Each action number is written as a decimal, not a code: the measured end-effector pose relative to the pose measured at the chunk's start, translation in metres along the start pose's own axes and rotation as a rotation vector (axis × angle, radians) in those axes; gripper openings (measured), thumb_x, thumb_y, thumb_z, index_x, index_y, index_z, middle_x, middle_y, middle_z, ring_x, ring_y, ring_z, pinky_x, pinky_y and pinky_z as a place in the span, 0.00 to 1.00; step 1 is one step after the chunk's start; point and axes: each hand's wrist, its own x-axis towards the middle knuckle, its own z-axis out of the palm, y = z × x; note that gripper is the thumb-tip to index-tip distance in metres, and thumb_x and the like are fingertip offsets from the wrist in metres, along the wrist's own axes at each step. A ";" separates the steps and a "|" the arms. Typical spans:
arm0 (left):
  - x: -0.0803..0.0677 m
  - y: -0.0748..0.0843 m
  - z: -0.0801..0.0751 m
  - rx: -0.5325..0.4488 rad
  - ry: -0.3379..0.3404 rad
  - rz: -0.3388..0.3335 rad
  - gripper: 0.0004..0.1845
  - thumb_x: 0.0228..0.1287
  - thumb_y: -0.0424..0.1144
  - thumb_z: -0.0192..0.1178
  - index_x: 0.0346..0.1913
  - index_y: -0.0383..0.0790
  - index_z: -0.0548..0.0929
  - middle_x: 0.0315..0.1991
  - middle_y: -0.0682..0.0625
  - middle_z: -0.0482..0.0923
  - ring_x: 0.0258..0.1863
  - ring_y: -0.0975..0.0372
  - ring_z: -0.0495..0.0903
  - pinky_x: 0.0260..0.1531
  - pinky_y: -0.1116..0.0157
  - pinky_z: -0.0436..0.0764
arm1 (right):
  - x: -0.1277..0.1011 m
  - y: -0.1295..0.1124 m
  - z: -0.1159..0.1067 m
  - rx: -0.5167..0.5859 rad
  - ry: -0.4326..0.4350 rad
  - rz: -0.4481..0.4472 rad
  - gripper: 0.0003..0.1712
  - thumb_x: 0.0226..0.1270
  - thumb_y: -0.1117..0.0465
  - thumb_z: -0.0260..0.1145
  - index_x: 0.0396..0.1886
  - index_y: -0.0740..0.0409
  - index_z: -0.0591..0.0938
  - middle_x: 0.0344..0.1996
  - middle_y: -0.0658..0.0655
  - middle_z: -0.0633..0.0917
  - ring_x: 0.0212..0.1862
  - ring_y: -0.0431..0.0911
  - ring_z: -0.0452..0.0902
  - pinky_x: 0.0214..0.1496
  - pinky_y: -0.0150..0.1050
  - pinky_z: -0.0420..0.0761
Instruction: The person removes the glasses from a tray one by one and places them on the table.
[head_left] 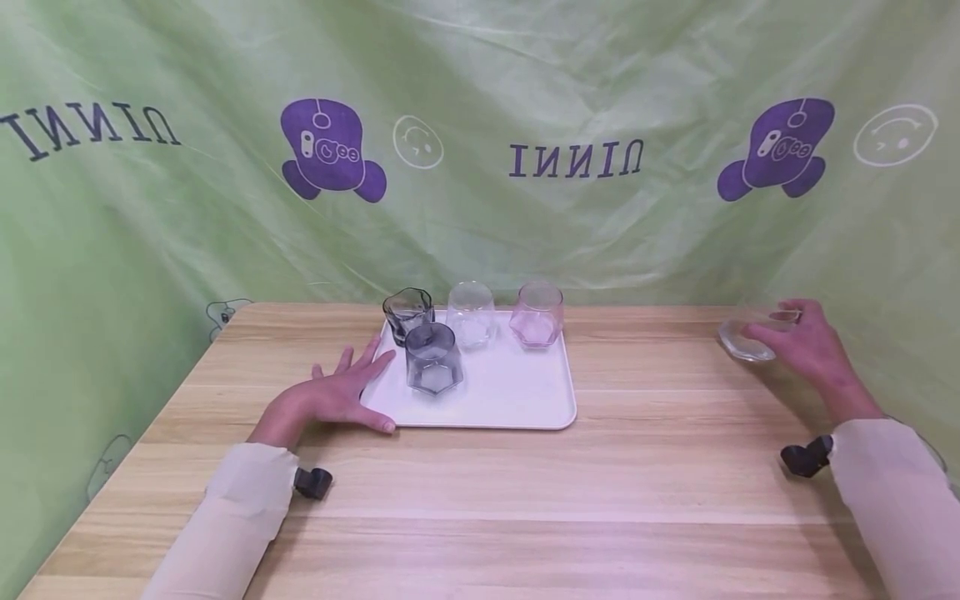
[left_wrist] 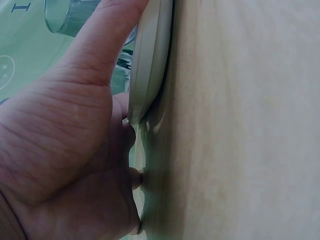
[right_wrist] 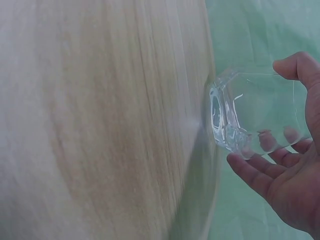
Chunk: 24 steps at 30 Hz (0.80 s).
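A clear faceted glass (head_left: 742, 343) is in my right hand (head_left: 813, 350) at the far right of the table. In the right wrist view, thumb and fingers grip this glass from opposite sides, its thick base close to the wood. My left hand (head_left: 337, 396) spreads its fingers at the left edge of a white tray (head_left: 517, 404), the thumb at the front left corner. On the tray are a dark wavy glass (head_left: 408, 310), a grey glass (head_left: 433, 367), another clear glass (head_left: 471, 317) and a pink glass (head_left: 537, 317). The left wrist view shows the thumb across the tray's rim (left_wrist: 152, 50).
The wooden table (head_left: 600, 500) reaches back to a green printed curtain (head_left: 465, 225), which also hangs along both sides. Dark wrist devices sit at the left sleeve (head_left: 232, 508) and the right sleeve (head_left: 892, 492).
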 end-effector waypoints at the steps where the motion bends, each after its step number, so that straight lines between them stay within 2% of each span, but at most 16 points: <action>1: 0.000 0.000 0.000 0.001 0.000 -0.001 0.69 0.50 0.70 0.73 0.84 0.43 0.44 0.82 0.39 0.22 0.76 0.30 0.24 0.55 0.19 0.25 | 0.000 0.001 0.000 -0.001 0.000 -0.001 0.65 0.70 0.37 0.67 0.80 0.74 0.40 0.73 0.82 0.58 0.68 0.81 0.55 0.65 0.78 0.57; 24: 0.001 -0.001 0.000 -0.004 -0.001 -0.006 0.70 0.49 0.71 0.73 0.84 0.43 0.43 0.82 0.38 0.22 0.76 0.31 0.24 0.56 0.20 0.25 | -0.002 0.002 -0.003 0.026 -0.049 0.004 0.66 0.72 0.37 0.66 0.79 0.72 0.34 0.75 0.82 0.52 0.70 0.82 0.51 0.64 0.79 0.54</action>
